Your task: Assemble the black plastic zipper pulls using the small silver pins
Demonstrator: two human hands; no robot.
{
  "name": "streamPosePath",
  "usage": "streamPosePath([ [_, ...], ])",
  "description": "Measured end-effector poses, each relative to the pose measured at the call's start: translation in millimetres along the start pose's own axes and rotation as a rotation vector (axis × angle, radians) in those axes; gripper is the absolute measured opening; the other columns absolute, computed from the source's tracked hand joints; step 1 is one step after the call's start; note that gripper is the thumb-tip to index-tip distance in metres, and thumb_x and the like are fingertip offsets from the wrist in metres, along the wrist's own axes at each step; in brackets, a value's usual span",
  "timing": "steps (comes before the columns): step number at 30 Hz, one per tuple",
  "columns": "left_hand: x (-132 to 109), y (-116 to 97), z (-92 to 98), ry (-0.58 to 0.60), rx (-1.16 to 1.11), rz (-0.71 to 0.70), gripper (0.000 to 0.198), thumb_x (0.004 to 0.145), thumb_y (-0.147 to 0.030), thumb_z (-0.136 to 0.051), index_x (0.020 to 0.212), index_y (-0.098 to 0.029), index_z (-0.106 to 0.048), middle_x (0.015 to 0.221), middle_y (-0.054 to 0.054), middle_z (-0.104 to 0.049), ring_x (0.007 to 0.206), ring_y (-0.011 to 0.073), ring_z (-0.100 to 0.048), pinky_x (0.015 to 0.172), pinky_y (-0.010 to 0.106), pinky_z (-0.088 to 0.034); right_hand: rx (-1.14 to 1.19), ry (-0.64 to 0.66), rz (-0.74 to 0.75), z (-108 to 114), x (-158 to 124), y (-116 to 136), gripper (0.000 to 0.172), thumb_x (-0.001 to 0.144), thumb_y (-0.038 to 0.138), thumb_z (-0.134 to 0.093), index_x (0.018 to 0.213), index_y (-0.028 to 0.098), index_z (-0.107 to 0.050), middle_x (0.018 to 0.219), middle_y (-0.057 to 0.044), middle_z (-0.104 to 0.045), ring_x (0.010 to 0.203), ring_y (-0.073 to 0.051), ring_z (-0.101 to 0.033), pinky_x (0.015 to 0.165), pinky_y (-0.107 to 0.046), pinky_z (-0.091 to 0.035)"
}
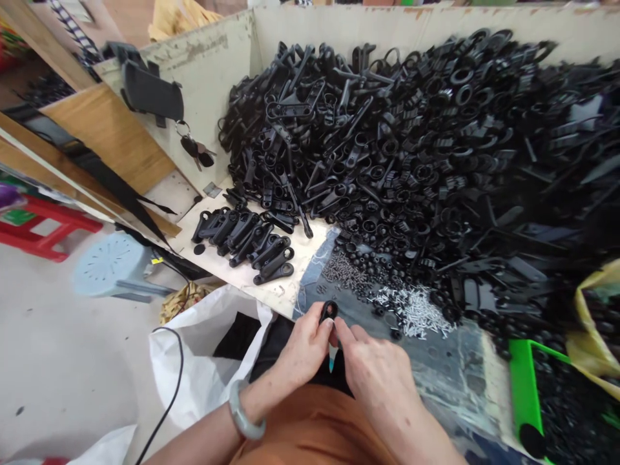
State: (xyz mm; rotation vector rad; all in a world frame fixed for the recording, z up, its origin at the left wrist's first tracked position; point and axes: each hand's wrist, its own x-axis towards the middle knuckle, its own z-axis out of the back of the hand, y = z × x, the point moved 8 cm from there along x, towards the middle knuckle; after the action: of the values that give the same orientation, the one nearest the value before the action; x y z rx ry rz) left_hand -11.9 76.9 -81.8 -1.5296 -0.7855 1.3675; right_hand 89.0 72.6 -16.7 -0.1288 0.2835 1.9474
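Note:
My left hand is closed on a black plastic part with a ring-shaped end, held just off the bench's front edge. My right hand meets it there, its index finger reaching to the part beside my left thumb. The other fingers of that hand are curled, and what they hold is hidden. Between the two hands a small teal-tipped piece points down; I cannot tell which hand has it. Left of the hands, a row of similar black arm-shaped parts lies on the pale board.
A big heap of black plastic parts fills the walled bench. Nearer lie silver pins and small brown metal pieces. A green bin stands right; a white sack, blue stool and hanging keys are left.

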Motion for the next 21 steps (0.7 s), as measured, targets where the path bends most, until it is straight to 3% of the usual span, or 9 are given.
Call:
streamPosePath([
  [5, -1.2, -4.3, 2.3, 0.010, 0.024, -0.038, 0.025, 0.094, -0.045, -0.059, 0.103, -0.022, -0.058, 0.063, -0.005, -0.053, 0.052, 0.0120, -0.046, 0.049, 0.023, -0.033, 0.184, 0.072, -0.055, 11.9, -2.8, -6.2, 0.034, 0.092, 0.005, -0.052, 0.112, 0.023, -0.072, 0.086, -0.005, -0.080, 0.070, -0.019, -0.077, 0.055, -0.023, -0.044],
  [8, 1.3, -13.3, 13.5, -0.036, -0.007, -0.030, 0.027, 0.090, -0.046, -0.063, 0.102, -0.021, -0.058, 0.062, -0.006, -0.052, 0.048, 0.0101, -0.041, 0.046, 0.022, -0.029, 0.388, -0.016, -0.004, 31.1, -15.5, -15.4, 0.030, 0.099, 0.011, -0.046, 0.103, 0.026, -0.072, 0.088, -0.003, -0.080, 0.079, -0.018, -0.077, 0.065, -0.022, -0.048],
  [11, 2.0, -23.4, 26.5, -0.049, -0.156, 0.067, 0.033, 0.084, -0.048, -0.069, 0.098, -0.020, -0.057, 0.057, -0.009, -0.049, 0.040, 0.0052, -0.028, 0.042, 0.020, -0.017, 0.587, -0.171, -0.027, 47.6, -32.0, -34.6, 0.030, 0.106, 0.023, -0.039, 0.115, 0.027, -0.067, 0.089, -0.001, -0.078, 0.081, -0.017, -0.074, 0.072, -0.024, -0.051],
  [15, -2.7, -34.5, 34.4, 0.008, -0.490, 0.200, 0.036, 0.077, -0.043, -0.077, 0.095, -0.016, -0.063, 0.054, -0.011, -0.048, 0.036, -0.0003, -0.016, 0.041, 0.018, -0.016, 0.936, -0.176, -0.105, 40.3, -36.1, -58.5, 0.029, 0.110, 0.039, -0.033, 0.122, 0.027, -0.056, 0.076, 0.003, -0.064, 0.065, -0.014, -0.061, 0.064, -0.024, -0.049],
  [18, -3.6, -34.0, 36.8, -0.018, -0.675, 0.227, 0.032, 0.074, -0.035, -0.080, 0.094, -0.013, -0.068, 0.056, -0.010, -0.048, 0.038, -0.0001, -0.020, 0.042, 0.018, -0.020, 1.159, -0.216, -0.045, 39.9, -23.1, -74.4, 0.026, 0.109, 0.042, -0.033, 0.118, 0.025, -0.050, 0.085, 0.001, -0.063, 0.063, -0.012, -0.056, 0.062, -0.024, -0.049],
  [21, -1.7, -30.0, 39.3, -0.104, -0.687, 0.167, 0.036, 0.072, -0.033, -0.082, 0.099, -0.013, -0.070, 0.068, -0.002, -0.060, 0.048, 0.0053, -0.040, 0.047, 0.020, -0.031, 1.008, -0.400, -0.063, 56.2, -7.5, -115.4, 0.022, 0.106, 0.042, -0.040, 0.108, 0.023, -0.053, 0.089, 0.000, -0.063, 0.068, -0.013, -0.057, 0.065, -0.025, -0.049],
])
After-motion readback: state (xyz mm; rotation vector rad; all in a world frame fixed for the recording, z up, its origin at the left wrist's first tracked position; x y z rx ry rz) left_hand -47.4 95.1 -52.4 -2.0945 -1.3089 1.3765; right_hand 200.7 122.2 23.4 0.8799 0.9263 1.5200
